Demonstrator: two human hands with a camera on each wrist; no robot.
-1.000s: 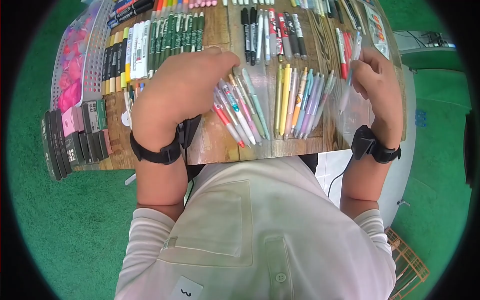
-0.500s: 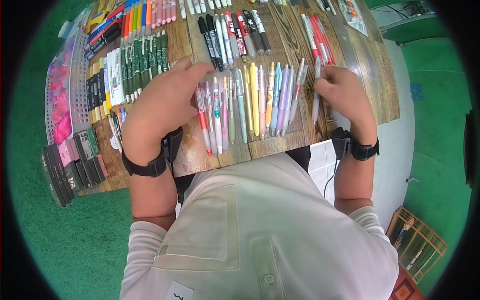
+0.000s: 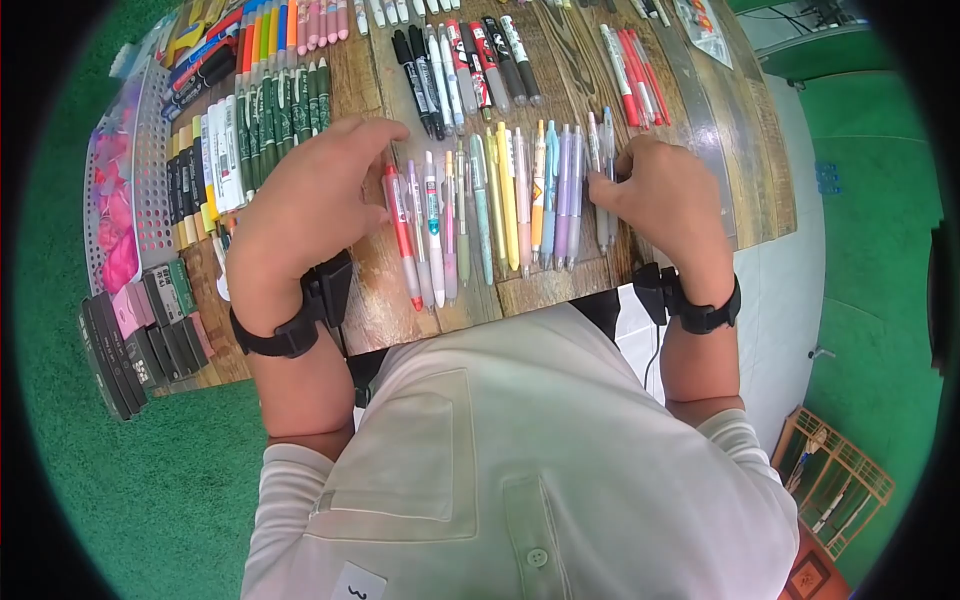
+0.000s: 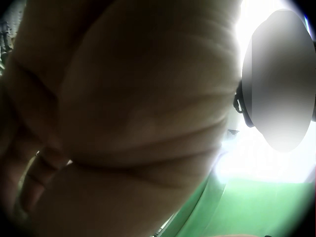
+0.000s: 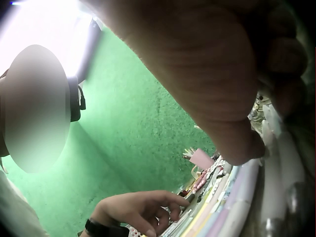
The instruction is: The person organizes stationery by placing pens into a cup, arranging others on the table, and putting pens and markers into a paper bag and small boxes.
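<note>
A row of slim pens lies side by side near the table's front edge in the head view, among them a yellow pen [image 3: 507, 200] and a purple pen [image 3: 575, 195]. Around the row's right end my right hand [image 3: 672, 205] bends its fingers, thumb and fingertips on a clear grey-tipped pen [image 3: 611, 225]. My left hand [image 3: 315, 195] arches beside the opposite end, thumb close to a red pen [image 3: 402, 240]. The right wrist view shows the left hand [image 5: 140, 210] loosely bent, its fingertips at the pens. The palm fills most of the left wrist view.
Dark green pens [image 3: 285, 120] and black markers [image 3: 415, 80] lie in groups farther back. Red pens [image 3: 635, 75] are at the back right. On the left stand a white perforated basket [image 3: 152, 170] with pink items and several dark boxes [image 3: 112, 350].
My right hand has brought the clear pen down and leftward to the row's right end. The fanned pens at left now stand straighter, and my left hand has shifted left.
</note>
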